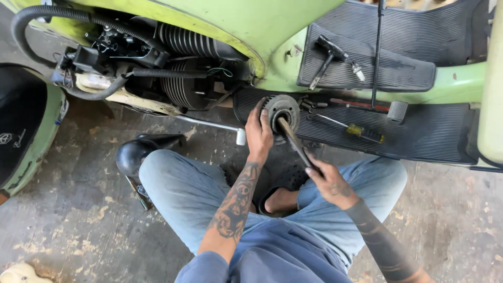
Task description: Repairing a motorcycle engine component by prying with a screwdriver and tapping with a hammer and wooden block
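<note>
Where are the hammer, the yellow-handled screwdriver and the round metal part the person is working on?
hammer [326, 58]: head view, on its handle.
yellow-handled screwdriver [361, 132]: head view, on the yellow handle.
round metal part [285, 106]: head view, on its upper rim.

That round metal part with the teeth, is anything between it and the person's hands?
Nothing visible. The left hand rests directly on the round toothed part, and the right hand holds a long tool whose tip sits in its centre.
</note>
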